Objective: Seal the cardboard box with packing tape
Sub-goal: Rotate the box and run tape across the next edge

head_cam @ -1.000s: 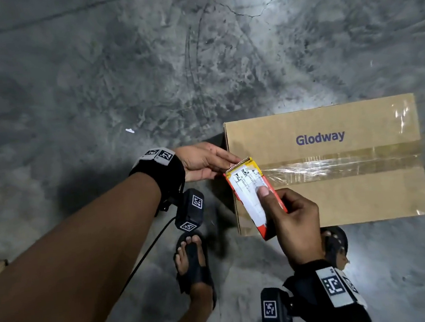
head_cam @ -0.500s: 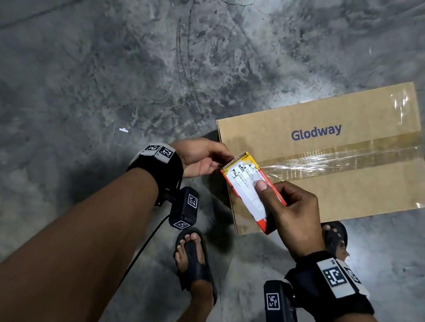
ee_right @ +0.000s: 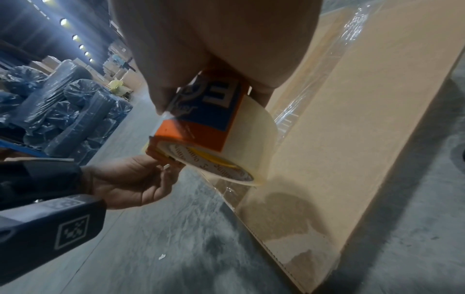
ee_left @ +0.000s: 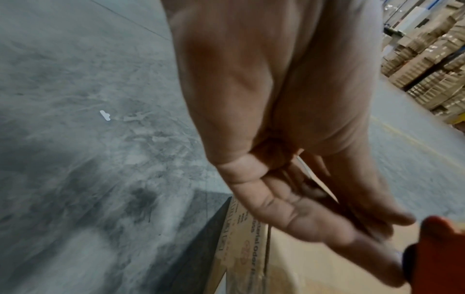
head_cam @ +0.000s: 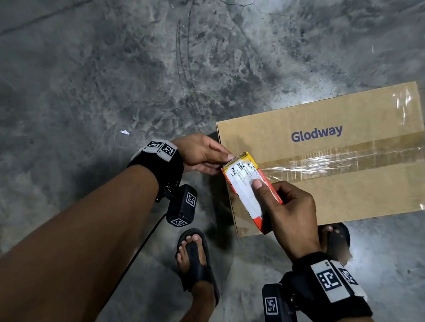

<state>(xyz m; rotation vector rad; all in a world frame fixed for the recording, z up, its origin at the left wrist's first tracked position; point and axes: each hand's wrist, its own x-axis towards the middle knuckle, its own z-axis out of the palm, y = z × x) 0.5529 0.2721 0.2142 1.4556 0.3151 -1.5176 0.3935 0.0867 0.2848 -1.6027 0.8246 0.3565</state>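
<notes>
Fingers (head_cam: 260, 186) of right hand (head_cam: 287, 213) clamped round tape dispenser (head_cam: 248, 183), thumb pressed on its label; left hand (head_cam: 200, 154) fingers straight and together, tips at the toothed cutter end, seem to touch the tape there, can't tell if pinching. Box (head_cam: 341, 194) sits on floor (head_cam: 93, 81) just past the fingertips, tape strip (head_cam: 337, 160) already along the top seam to the near edge. Step looks like cutting off. Next: tear against the teeth, press the end down the side

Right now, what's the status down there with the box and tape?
Right hand grips tape dispenser at box left edge. Left hand pinches at its cutter end. Tape strip across top seam. Nothing blocking.
</notes>
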